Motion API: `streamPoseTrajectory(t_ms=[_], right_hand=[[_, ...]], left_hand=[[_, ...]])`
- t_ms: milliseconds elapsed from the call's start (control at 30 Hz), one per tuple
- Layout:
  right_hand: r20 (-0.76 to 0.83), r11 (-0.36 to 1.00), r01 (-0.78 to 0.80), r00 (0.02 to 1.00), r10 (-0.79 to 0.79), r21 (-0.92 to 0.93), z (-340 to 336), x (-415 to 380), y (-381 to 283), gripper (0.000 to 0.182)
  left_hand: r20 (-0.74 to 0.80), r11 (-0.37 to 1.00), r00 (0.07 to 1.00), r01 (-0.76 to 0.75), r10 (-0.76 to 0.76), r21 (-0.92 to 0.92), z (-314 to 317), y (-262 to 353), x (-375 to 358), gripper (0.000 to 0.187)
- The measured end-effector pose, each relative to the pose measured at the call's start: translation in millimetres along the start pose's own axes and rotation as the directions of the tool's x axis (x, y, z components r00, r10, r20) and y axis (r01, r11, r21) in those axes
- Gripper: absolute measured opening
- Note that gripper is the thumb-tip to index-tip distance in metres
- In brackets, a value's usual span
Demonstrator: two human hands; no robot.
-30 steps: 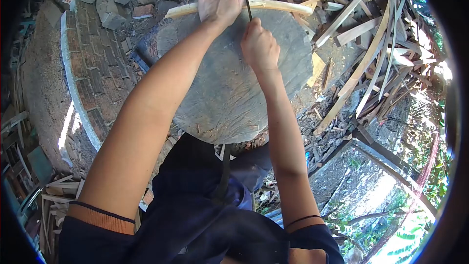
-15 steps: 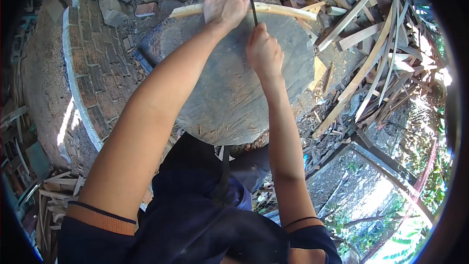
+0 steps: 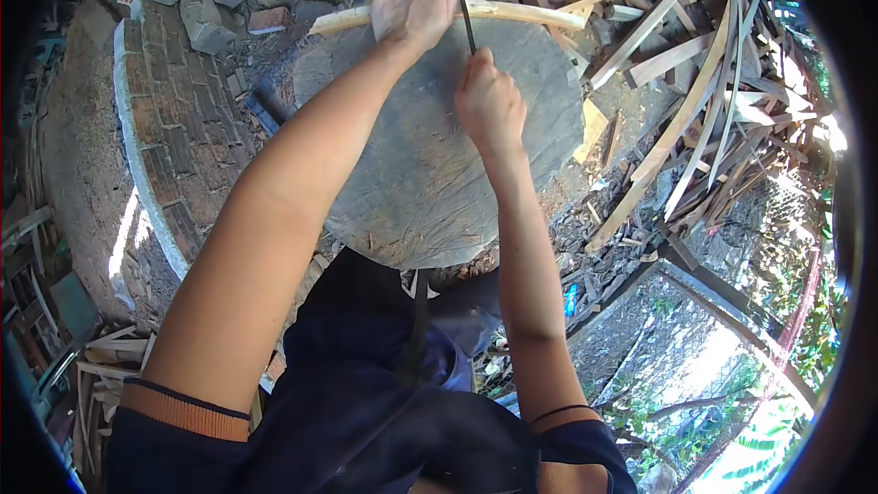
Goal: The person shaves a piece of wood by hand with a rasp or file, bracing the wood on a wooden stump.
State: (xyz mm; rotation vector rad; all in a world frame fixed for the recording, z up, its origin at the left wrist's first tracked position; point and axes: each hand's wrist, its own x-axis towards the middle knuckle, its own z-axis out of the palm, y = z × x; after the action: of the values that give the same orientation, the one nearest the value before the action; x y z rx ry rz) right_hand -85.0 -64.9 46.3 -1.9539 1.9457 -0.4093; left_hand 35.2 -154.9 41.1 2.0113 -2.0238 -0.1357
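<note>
Head view, top centre: left hand [image 3: 414,16] clamps wooden strip [image 3: 526,13]; right hand [image 3: 492,102] grips dark tool [image 3: 469,34], whose sideways slip could injure left hand.

Over one round slab [image 3: 430,155]: one curved strip [image 3: 521,12], one dark tool [image 3: 462,2], one left hand [image 3: 416,16], one right hand [image 3: 491,105]. Left of it: at least four grey blocks [image 3: 203,20]. Right: over ten wood pieces [image 3: 672,59].

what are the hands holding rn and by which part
Left hand: the curved wooden strip, just left of its middle. Right hand: the thin dark blade, by its near end.
</note>
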Motion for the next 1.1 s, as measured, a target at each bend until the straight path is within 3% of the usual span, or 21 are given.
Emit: streamPoseTrajectory(t_ms=[233,400,533,600,700,867,967,1033,1100], right_hand=[[0.153,0.989,-0.145,0.978,0.141,0.016,-25,-60,8,0.018],[-0.003,0.999,0.023,1.0,-0.023,-0.035,-2,10,-3,0.013],[0.01,0.997,-0.017,1.0,0.018,-0.08,-9,-21,3,0.013],[0.111,0.993,-0.114,0.988,0.112,0.013,-19,-51,11,0.02],[0.106,0.998,-0.06,0.993,0.061,-0.016,-19,-45,11,0.013],[-0.021,0.999,0.014,1.0,-0.014,-0.035,-3,13,-6,0.013],[0.009,0.999,0.01,1.0,-0.01,-0.044,-10,-4,-2,0.013],[0.127,0.993,-0.106,0.986,0.113,-0.058,-20,-36,6,0.012],[0.143,0.994,-0.088,0.985,0.096,-0.06,-22,-39,6,0.013]], left_hand=[[0.053,0.999,0.998,0.038,-0.038,-0.005,-3,-2,0,0.056],[0.008,1.0,1.0,0.016,-0.017,0.008,-4,-2,2,0.056],[0.024,1.0,1.0,0.017,-0.017,0.015,-1,-1,2,0.056],[0.027,0.999,0.999,0.032,-0.032,0.001,-2,-1,1,0.057],[0.067,0.999,0.997,0.038,-0.037,-0.019,-3,-1,-2,0.057],[0.008,1.0,1.0,0.029,-0.029,0.003,-4,-2,0,0.055],[0.022,1.0,0.999,0.024,-0.025,0.015,-4,3,0,0.055],[0.03,0.999,0.999,0.038,-0.039,0.029,-5,0,0,0.056],[0.078,0.998,0.995,0.062,-0.063,0.015,-6,1,1,0.056]])
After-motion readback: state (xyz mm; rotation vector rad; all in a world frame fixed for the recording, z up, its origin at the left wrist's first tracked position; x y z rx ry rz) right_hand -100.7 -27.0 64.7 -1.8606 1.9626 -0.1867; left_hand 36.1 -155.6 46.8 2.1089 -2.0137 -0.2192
